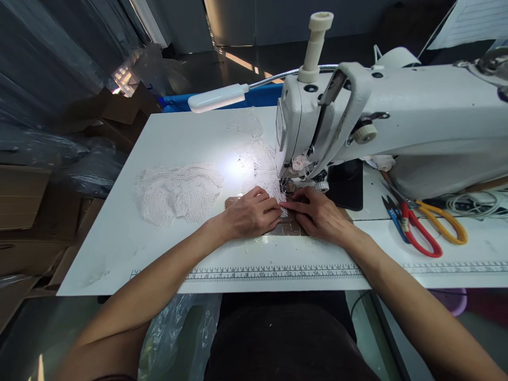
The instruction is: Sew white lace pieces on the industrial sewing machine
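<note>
The left hand (254, 212) has its fingers curled down at the near end of a white lace strip (256, 156), and the right hand (319, 211) reaches its index finger to the same end; I cannot tell whether either pinches the lace or only presses it. That end lies just before the needle area of the white sewing machine (397, 111), over a brownish plate (291, 228), the rest trailing away across the white table (119, 238). Left of it lies more lace (180, 191), lit by a lamp (218, 98). Red-handled scissors (420, 233) rest farther right.
</note>
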A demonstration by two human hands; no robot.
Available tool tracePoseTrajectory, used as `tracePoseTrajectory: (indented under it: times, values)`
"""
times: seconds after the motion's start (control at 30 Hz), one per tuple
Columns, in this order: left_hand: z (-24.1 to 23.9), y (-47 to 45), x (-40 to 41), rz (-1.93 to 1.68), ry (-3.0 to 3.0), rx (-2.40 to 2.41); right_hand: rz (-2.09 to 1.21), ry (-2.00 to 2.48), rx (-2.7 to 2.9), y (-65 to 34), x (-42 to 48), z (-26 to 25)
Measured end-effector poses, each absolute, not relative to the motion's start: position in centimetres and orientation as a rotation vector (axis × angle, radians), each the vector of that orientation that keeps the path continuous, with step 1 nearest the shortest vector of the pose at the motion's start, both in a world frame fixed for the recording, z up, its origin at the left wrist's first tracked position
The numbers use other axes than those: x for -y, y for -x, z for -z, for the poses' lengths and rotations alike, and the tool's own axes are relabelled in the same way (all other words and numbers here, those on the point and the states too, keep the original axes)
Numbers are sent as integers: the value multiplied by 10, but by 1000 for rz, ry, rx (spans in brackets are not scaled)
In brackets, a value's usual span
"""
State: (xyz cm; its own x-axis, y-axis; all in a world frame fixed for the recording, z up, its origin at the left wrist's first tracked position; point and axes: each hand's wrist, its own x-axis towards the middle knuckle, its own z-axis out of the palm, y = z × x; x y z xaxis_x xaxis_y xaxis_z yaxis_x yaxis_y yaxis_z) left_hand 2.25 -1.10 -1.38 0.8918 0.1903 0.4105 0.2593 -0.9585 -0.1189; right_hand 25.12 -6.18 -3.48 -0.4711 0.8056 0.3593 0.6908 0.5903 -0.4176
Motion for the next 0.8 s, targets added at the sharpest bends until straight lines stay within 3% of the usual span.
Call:
tracePoseTrajectory:
  times: [0.3,0.8]
  values:
    - [17,-24,17,678,2925,500,-257,1282,2305,-247,63,33]
    - [13,-22,14,465,2996,657,-2,1470,2349,-235,56,26]
